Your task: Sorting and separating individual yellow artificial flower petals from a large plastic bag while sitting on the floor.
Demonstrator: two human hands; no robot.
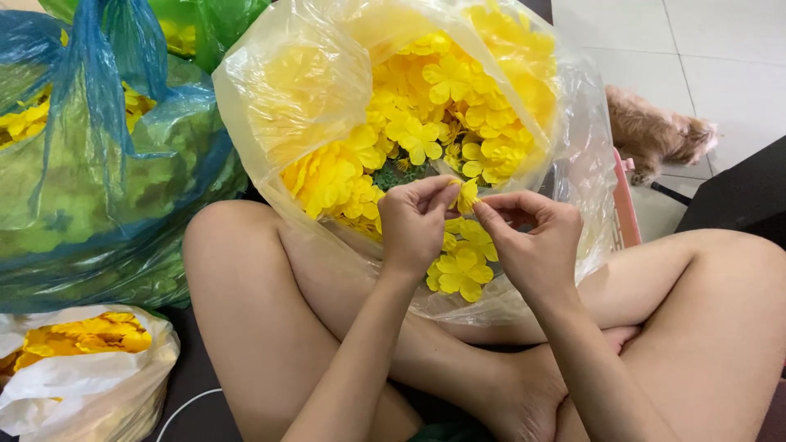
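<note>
1. Your left hand (415,221) and right hand (532,241) both pinched one small yellow flower (467,195) between fingertips.
2. You held it just above the near rim of the clear bag (311,90) of yellow flowers, over your crossed legs.

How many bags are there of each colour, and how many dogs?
Clear bag of yellow flowers: 1
Blue bag: 1
Green bag: 1
White bag: 1
Dog: 1
Total: 5
Both hands, left and right, pinch one flower.
</note>
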